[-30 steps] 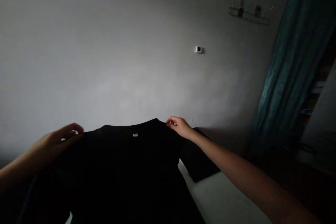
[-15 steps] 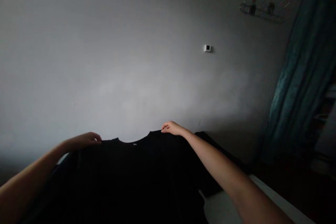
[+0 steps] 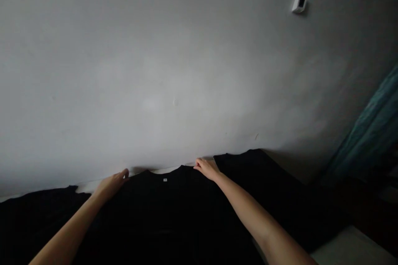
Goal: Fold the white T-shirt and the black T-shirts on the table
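Observation:
A black shirt [image 3: 168, 215] with a small white neck label spreads across the lower middle of the head view, its collar toward the wall. My left hand [image 3: 115, 182] pinches its left shoulder edge. At the right shoulder, my right hand [image 3: 207, 167] holds the fabric between closed fingers. Another black garment [image 3: 258, 174] lies to the right of my right hand. On the far left, beyond my left forearm, is one more dark garment [image 3: 40, 207]. Folds in the black cloth are hard to make out.
A grey wall [image 3: 174, 70] rises behind the garments, with a small white device [image 3: 299, 4] mounted at upper right. A teal curtain [image 3: 367, 132] hangs at the right edge. A pale surface [image 3: 351, 248] shows at lower right.
The view has tilted down and turned left. Both hands and the shirt have come down closer to the surface by the wall, and the garments on either side show more.

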Tool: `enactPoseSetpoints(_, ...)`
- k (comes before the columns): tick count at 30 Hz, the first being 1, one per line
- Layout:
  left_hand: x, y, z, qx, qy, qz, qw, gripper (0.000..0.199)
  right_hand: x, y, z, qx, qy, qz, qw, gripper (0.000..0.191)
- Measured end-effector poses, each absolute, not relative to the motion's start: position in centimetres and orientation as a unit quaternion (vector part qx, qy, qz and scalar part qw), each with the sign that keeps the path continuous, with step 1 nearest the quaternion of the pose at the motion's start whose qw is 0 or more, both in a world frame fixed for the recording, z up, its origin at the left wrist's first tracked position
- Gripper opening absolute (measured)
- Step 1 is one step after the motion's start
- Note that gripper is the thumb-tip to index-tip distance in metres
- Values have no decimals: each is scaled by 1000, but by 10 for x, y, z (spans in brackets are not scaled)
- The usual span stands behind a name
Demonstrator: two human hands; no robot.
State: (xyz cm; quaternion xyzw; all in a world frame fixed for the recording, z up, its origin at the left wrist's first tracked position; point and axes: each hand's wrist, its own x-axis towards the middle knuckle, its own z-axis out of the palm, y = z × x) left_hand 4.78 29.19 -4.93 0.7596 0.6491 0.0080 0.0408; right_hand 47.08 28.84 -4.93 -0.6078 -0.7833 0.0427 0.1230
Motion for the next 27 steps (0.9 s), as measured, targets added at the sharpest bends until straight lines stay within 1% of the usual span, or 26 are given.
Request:
enactPoseSetpoints(6, 48, 278, -43, 762, 647, 19, -4, 29, 459, 279, -35, -599, -795, -16, 93, 21)
enactPoseSetpoints(10, 52, 273, -30, 729, 683, 29, 26, 33, 396, 261, -23, -546, -831, -40, 97, 32)
enactPoseSetpoints(13, 51, 270, -22, 705, 707, 26, 51, 36, 324, 248, -29, -431, -894, 6, 119, 34)
enactPoseSetpoints(15, 51, 267, -22, 696, 716, 29, 50, 36, 280, 244, -39, -384, -913, 63, 125, 48)
enactPoseSetpoints(17, 48, 262, -25, 685, 727, 30, 49, 40, 250, 243, -49, -396, -905, 112, 113, 60)
enactPoseSetpoints(21, 28, 255, -31, 673, 736, 12, 75, 50, 231, 244, -57, -453, -873, 143, 113, 66)
enactPoseSetpoints(23, 8, 253, -26, 679, 726, -8, 107, 44, 233, 243, -56, -462, -868, 144, 112, 66)
enactPoseSetpoints(25, -15, 250, -16, 685, 716, -23, 129, 33, 235, 241, -54, -466, -866, 147, 104, 66)
enactPoseSetpoints(27, -32, 245, -4, 685, 718, -27, 120, 24, 236, 239, -52, -469, -865, 148, 99, 66)
